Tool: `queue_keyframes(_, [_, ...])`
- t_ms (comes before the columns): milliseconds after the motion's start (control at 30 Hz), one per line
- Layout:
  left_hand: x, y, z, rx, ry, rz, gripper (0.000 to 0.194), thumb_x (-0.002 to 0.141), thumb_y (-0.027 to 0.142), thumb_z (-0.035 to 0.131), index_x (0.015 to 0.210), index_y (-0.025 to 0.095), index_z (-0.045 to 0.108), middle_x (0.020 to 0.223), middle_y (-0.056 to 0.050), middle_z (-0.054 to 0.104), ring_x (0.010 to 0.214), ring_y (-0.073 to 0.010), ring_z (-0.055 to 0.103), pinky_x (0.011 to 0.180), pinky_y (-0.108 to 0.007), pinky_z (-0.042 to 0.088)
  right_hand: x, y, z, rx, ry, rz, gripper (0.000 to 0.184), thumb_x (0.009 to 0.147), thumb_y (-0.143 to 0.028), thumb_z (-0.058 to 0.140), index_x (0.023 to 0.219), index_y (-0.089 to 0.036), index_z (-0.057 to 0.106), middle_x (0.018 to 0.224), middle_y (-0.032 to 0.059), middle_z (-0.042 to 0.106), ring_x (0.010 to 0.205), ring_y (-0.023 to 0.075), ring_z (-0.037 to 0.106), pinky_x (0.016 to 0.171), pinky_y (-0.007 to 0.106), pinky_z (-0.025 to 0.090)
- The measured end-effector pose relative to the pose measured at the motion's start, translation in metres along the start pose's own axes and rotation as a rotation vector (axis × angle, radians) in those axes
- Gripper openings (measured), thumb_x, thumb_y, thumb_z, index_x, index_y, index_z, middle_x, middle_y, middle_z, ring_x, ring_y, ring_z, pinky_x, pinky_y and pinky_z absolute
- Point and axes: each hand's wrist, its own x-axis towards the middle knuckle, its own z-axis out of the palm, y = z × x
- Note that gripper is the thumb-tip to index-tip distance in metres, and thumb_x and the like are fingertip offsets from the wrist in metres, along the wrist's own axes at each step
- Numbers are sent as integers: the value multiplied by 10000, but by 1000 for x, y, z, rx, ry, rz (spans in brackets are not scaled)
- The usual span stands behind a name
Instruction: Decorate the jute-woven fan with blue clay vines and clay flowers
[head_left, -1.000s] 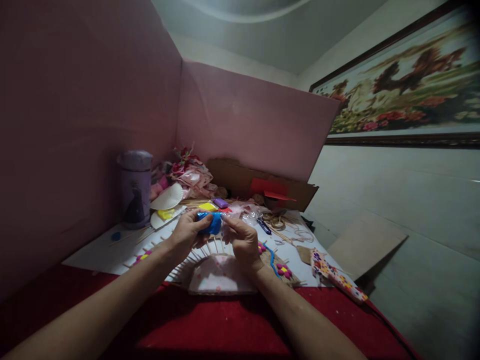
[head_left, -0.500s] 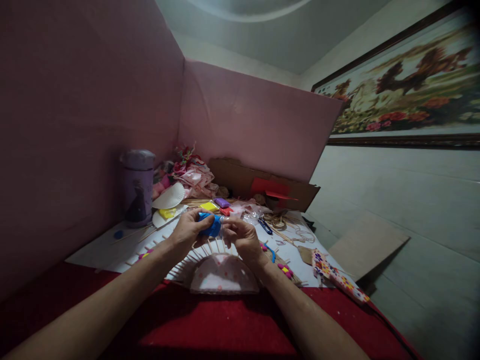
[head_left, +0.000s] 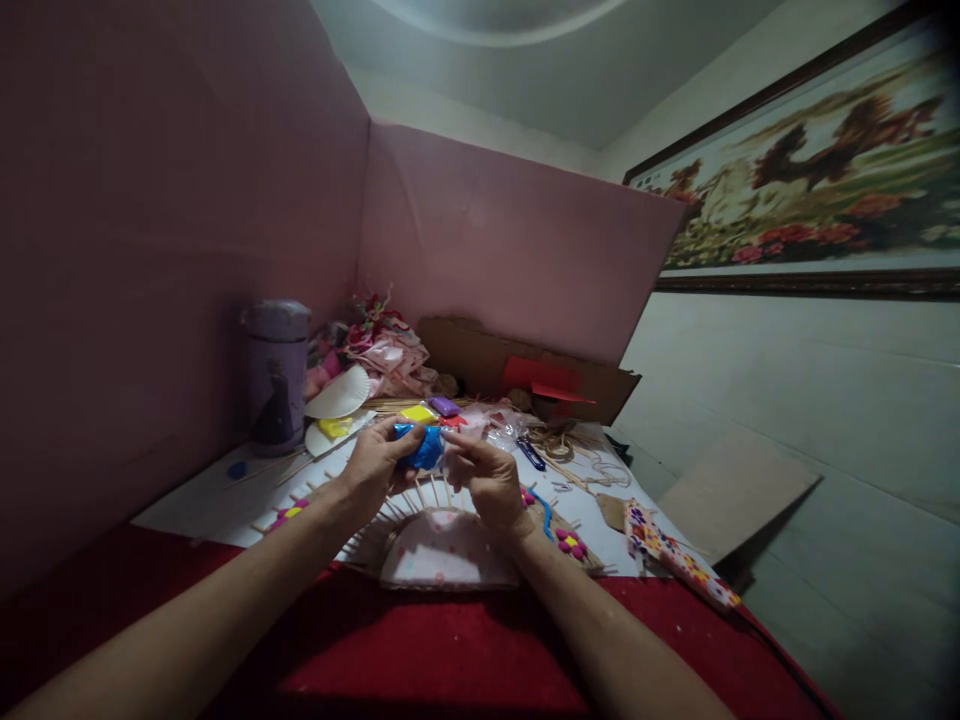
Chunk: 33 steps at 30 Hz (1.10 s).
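A small blue packet of what looks like modelling clay (head_left: 422, 447) is held up over the table. My left hand (head_left: 373, 462) is closed on its left side, thumb on top. My right hand (head_left: 484, 475) pinches the clear plastic wrapping at its right end. Below my hands lies a fan-shaped piece with a dotted cloth half-round (head_left: 448, 550) and thin sticks radiating from it. Pink-and-yellow flowers (head_left: 571, 543) and a curved blue strip (head_left: 546, 512) decorate its outer band. My forearms and hands hide part of this piece.
Yellow (head_left: 417, 413) and purple packets (head_left: 444, 406) lie behind my hands. A blue utility knife (head_left: 531, 454) and string are to the right. A purple cup (head_left: 277, 378) stands left, beside white paper plates (head_left: 339, 393). A flowered cloth strip (head_left: 675, 555) lies at the right edge.
The blue packet has tilted and shifted slightly in my fingers. My right hand has turned a little at the packet's end, still pinching.
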Motion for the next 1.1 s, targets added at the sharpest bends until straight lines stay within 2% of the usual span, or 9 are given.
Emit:
queue_keyframes(267, [-1, 1, 1, 1, 3, -8, 342, 598, 339, 789, 779, 173, 552, 531, 34, 576, 326, -72, 469, 270, -146, 300, 1, -3, -2, -13, -102, -3, 322, 712, -160, 593, 1009, -215, 707, 559, -51, 495, 474, 59, 401, 461, 205, 367])
queue_keyframes(400, [-2, 2, 1, 26, 13, -8, 335, 604, 343, 783, 766, 173, 545, 525, 36, 576, 314, -65, 457, 272, -142, 293, 1, -4, -1, -9, -120, 23, 220, 710, -172, 603, 904, -207, 701, 545, -59, 481, 449, 55, 400, 435, 192, 341])
queue_keyframes(533, [-3, 3, 2, 10, 41, 1, 335, 604, 333, 784, 776, 172, 547, 535, 47, 570, 314, -56, 456, 283, -140, 309, -1, -4, 1, -23, -79, 38, 153, 712, -195, 639, 862, -197, 671, 579, -49, 502, 475, 65, 431, 454, 198, 360])
queue_keyframes(700, [-1, 1, 2, 2, 36, 8, 366, 593, 348, 792, 808, 172, 553, 532, 43, 574, 313, -56, 447, 287, -147, 320, -1, -1, 0, -2, -50, -21, 270, 703, -182, 631, 968, -210, 674, 587, -49, 516, 478, 68, 425, 448, 200, 370])
queue_keyframes(933, [-2, 0, -1, 13, 5, 10, 376, 591, 371, 791, 797, 178, 543, 538, 39, 581, 329, -65, 468, 276, -140, 305, 0, 4, -3, -82, -135, -3, 358, 750, -181, 570, 1092, -223, 669, 593, -50, 479, 478, 56, 410, 461, 194, 372])
queue_keyframes(1100, [-5, 3, 2, 52, 59, 19, 361, 585, 357, 789, 777, 176, 542, 543, 50, 571, 323, -56, 451, 277, -142, 323, 0, 5, -5, -50, -182, 27, 259, 729, -182, 589, 976, -200, 666, 581, -51, 502, 463, 58, 426, 438, 181, 372])
